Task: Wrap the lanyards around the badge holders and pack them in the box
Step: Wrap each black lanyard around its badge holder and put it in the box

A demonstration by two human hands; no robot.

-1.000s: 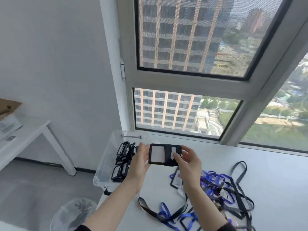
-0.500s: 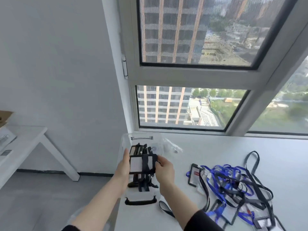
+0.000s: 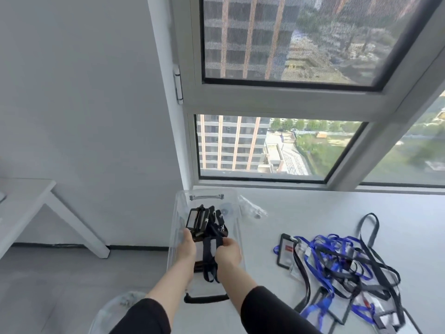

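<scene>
Head view
Left hand [image 3: 189,245]: fingers curled round the left edge of the wrapped badge holder [image 3: 207,249], gripping it.
Right hand [image 3: 227,253]: narrow pinch on the right edge of the same holder, fingertips on the black lanyard wound round it.
Wrapped badge holder: held between both hands, low inside the clear box [image 3: 177,213], just in front of the packed holders [image 3: 201,220]. Whether it touches them cannot be told.
Since half a second ago: the holder sits lower in the box and nearer the person, with both hands on it as before. A second ago it was held up over the table, right of the box.
Surface: white table [image 3: 313,213]. The box stands at its left edge, with a small plastic bag [image 3: 252,209] just beside its far corner. A tangled pile of blue and black lanyards [image 3: 349,273] with unwrapped holders lies well to the right.
Room: window [image 3: 265,148] onto tall buildings behind the table, grey wall at left, white side table [image 3: 29,196] further left.
</scene>
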